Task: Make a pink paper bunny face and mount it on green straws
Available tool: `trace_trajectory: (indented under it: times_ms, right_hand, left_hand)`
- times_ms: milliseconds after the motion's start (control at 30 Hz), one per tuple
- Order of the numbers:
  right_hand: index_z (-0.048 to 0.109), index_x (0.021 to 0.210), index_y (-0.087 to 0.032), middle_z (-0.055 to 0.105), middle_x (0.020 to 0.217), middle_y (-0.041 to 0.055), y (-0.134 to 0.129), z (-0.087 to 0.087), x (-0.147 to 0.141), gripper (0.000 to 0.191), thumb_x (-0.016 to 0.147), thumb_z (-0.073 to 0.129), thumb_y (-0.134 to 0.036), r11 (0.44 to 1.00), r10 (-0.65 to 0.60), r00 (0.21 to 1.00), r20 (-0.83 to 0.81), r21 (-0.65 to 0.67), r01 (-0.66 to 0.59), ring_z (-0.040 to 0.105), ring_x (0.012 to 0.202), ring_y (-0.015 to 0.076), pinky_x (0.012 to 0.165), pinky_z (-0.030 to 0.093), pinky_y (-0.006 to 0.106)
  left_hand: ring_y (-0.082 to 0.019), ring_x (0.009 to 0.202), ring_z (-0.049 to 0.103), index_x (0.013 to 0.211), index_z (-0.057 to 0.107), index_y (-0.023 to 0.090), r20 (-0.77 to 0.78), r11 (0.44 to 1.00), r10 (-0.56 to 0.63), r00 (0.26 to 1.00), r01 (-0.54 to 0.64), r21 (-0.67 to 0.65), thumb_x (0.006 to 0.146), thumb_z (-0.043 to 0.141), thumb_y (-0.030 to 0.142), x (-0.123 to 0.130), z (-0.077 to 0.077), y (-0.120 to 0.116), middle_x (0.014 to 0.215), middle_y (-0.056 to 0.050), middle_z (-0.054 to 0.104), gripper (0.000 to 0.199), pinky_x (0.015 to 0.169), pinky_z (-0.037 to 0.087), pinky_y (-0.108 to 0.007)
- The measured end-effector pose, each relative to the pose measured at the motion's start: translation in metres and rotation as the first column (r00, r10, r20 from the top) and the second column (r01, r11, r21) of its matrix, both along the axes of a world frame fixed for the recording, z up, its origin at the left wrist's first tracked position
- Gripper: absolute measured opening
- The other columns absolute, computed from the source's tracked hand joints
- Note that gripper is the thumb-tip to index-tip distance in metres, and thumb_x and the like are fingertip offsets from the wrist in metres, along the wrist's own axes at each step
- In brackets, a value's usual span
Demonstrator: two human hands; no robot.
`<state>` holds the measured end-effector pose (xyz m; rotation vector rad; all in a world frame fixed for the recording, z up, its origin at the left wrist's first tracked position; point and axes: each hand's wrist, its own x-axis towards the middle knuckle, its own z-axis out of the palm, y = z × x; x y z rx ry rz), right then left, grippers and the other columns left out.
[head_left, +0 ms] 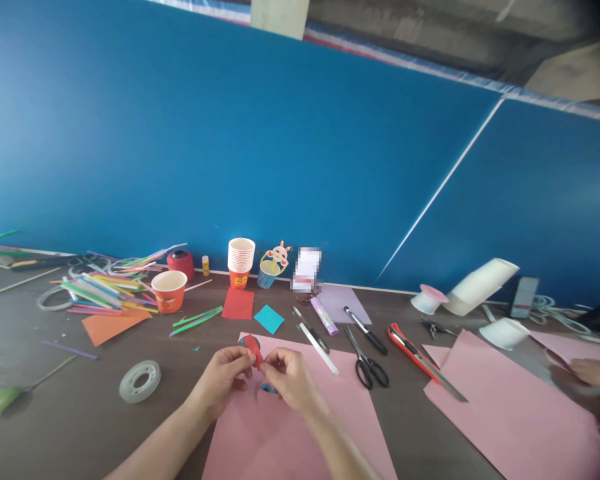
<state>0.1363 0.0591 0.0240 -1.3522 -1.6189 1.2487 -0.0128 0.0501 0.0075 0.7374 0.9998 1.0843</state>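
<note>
Two pink sheets [300,427] [510,407], one tape roll [140,381]

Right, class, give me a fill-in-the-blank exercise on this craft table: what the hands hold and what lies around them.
1. The left hand and right hand together pinch a small strip of paper coloured ____.
2. Both hands work above a large sheet of paper coloured ____.
3. The roll of tape lies on the table to the ____ of the hands.
4. The scissors have handles coloured ____.

Missing words: red; pink; left; black.
</note>
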Motion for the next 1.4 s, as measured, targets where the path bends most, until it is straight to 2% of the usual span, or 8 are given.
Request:
trace_trajectory:
  times_ms: [167,400,700,767,900,1000,1233,1400]
  right_hand:
    - [0.053,0.057,-0.016,0.049,0.046,-0.0039,-0.001,-0.002,-0.002,0.017,0.069,0.058,-0.027,0.999,-0.037,0.999,-0.029,0.015,0.037,0.042,0.039,0.0075,0.037,0.032,0.019]
    - [0.053,0.056,-0.016,0.05,0.046,-0.0029,-0.001,-0.004,-0.003,0.024,0.069,0.06,-0.034,0.998,-0.047,0.998,-0.037,0.028,0.048,0.042,0.039,0.0079,0.037,0.031,0.019]
    - [0.052,0.056,-0.016,0.046,0.047,-0.0042,-0.002,-0.002,-0.002,0.023,0.071,0.059,-0.033,1.0,-0.008,0.999,-0.041,0.016,0.008,0.039,0.039,0.0067,0.039,0.032,0.019]
    - [0.053,0.06,-0.015,0.049,0.049,-0.0039,-0.002,-0.001,-0.001,0.02,0.071,0.059,-0.031,0.999,0.005,0.998,-0.059,0.04,-0.003,0.041,0.041,0.0073,0.041,0.033,0.019]
    - [0.057,0.071,-0.015,0.053,0.057,-0.0026,-0.002,0.0,-0.001,0.01,0.071,0.057,-0.025,0.991,-0.024,0.992,-0.127,0.13,0.04,0.047,0.05,0.0091,0.047,0.036,0.019]
    - [0.055,0.065,-0.015,0.053,0.056,-0.0025,-0.003,0.0,-0.003,0.007,0.07,0.055,-0.02,0.988,-0.03,0.993,-0.117,0.147,0.047,0.046,0.05,0.0089,0.047,0.036,0.019]
    - [0.053,0.061,-0.015,0.053,0.052,-0.0029,-0.002,0.002,-0.004,0.017,0.073,0.055,-0.027,0.995,-0.062,0.978,-0.198,0.071,0.077,0.043,0.042,0.007,0.04,0.033,0.018]
    - [0.049,0.06,-0.016,0.044,0.043,-0.0067,0.003,-0.005,-0.003,0.025,0.073,0.058,-0.036,0.995,-0.096,0.947,-0.305,-0.014,0.096,0.035,0.036,0.0051,0.035,0.027,0.017]
  left_hand:
    - [-0.006,0.051,0.04,0.064,0.061,0.014,-0.019,1.0,0.002,1.0,-0.002,0.011,0.063,0.069,0.034,0.001,0.002,-0.001,0.055,0.003,0.049,0.021,0.043,0.031,-0.015]
    - [-0.007,0.051,0.04,0.063,0.061,0.014,-0.116,0.997,0.016,0.993,-0.008,0.072,0.063,0.068,0.033,0.004,0.005,-0.003,0.056,0.003,0.05,0.021,0.045,0.033,-0.016]
    - [-0.006,0.049,0.038,0.059,0.055,0.014,-0.067,0.999,0.002,0.998,0.001,0.045,0.064,0.067,0.033,0.003,0.003,-0.001,0.053,0.004,0.046,0.023,0.043,0.032,-0.016]
    - [-0.006,0.048,0.038,0.059,0.056,0.014,-0.112,0.998,-0.003,0.994,0.01,0.065,0.065,0.066,0.034,0.003,0.004,-0.001,0.053,0.004,0.047,0.023,0.044,0.033,-0.016]
    - [-0.007,0.047,0.042,0.058,0.057,0.014,-0.323,0.989,-0.001,0.947,0.049,0.143,0.065,0.063,0.034,0.006,0.004,-0.003,0.052,0.003,0.048,0.022,0.044,0.036,-0.018]
    - [-0.008,0.044,0.041,0.054,0.055,0.014,-0.422,0.983,-0.007,0.906,0.084,0.164,0.064,0.062,0.034,0.009,0.002,-0.004,0.049,0.004,0.047,0.023,0.042,0.038,-0.02]
    - [-0.008,0.042,0.042,0.059,0.059,0.014,-0.41,0.986,-0.033,0.912,0.096,0.135,0.063,0.062,0.038,0.012,0.007,-0.006,0.048,0.003,0.049,0.024,0.038,0.034,-0.019]
    - [-0.008,0.045,0.045,0.061,0.06,0.013,-0.353,0.991,-0.051,0.934,0.091,0.099,0.063,0.063,0.041,0.011,0.01,-0.007,0.056,-0.001,0.058,0.028,0.04,0.034,-0.019]
